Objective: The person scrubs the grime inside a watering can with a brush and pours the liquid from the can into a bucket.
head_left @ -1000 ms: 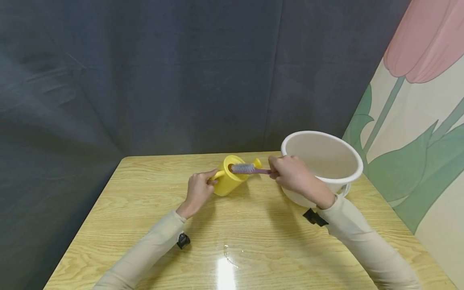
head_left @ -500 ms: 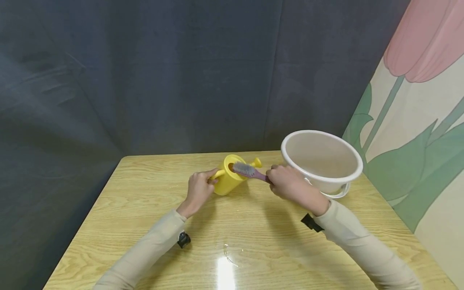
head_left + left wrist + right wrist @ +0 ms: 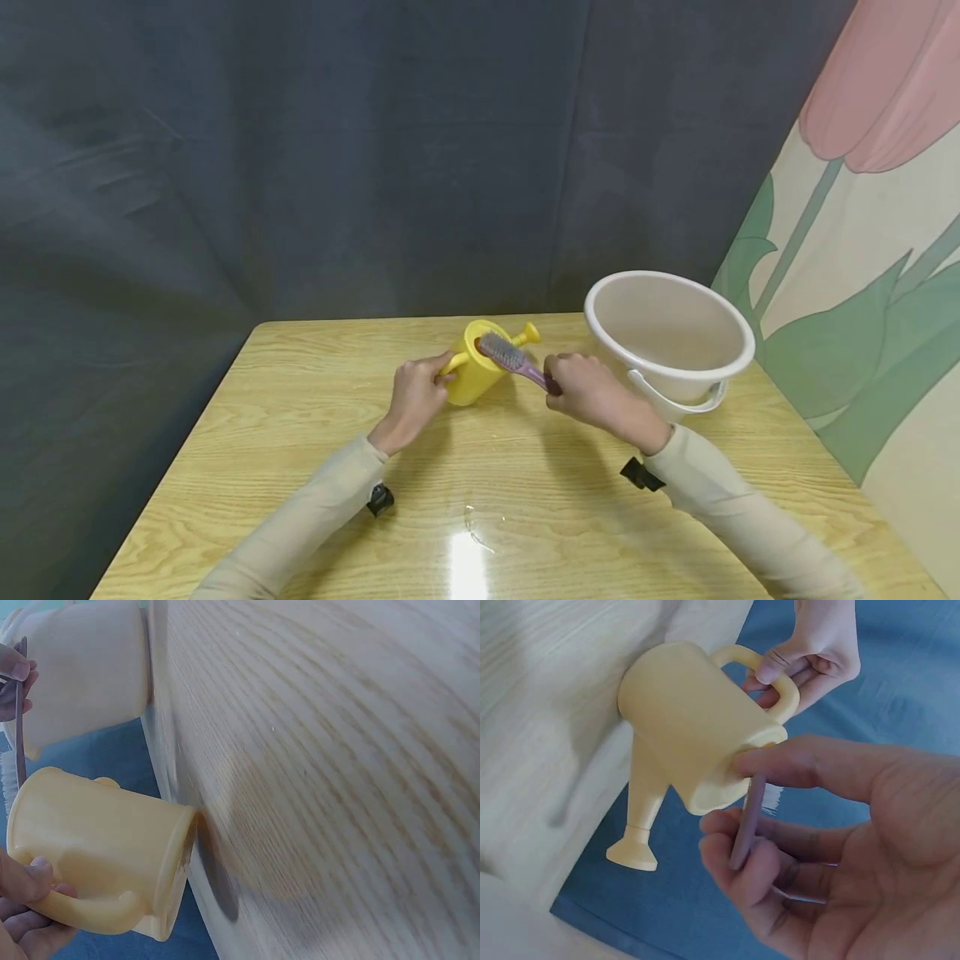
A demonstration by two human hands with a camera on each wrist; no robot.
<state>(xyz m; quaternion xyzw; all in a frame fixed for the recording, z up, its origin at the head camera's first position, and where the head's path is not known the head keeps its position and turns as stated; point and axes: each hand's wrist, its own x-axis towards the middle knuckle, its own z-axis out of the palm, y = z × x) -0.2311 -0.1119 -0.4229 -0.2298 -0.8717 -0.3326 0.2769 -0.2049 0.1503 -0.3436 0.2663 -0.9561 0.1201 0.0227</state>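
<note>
A yellow watering can (image 3: pixel 474 385) tilts above or on the tabletop, its spout pointing right; in the left wrist view one edge of its base is close to the wood. My left hand (image 3: pixel 415 398) grips its handle (image 3: pixel 789 697). A purple hairbrush (image 3: pixel 504 352) with pale bristles reaches its head to the can's top opening. Its handle is pinched between thumb and fingers of my right hand (image 3: pixel 592 396). Bristles face up in the head view. Whether the brush tip goes inside the opening I cannot tell.
A white bucket (image 3: pixel 678 385) with a hanging handle stands at the back right, just behind my right hand. Beneath everything lies a wooden table (image 3: pixel 330 517), with a small wet-looking mark near the front. A dark curtain hangs behind; a flower-painted wall borders the right.
My right hand has shifted slightly left and toward me, turning the hairbrush so its handle slants down and its bristles face up more. My left hand and the watering can stay nearly still.
</note>
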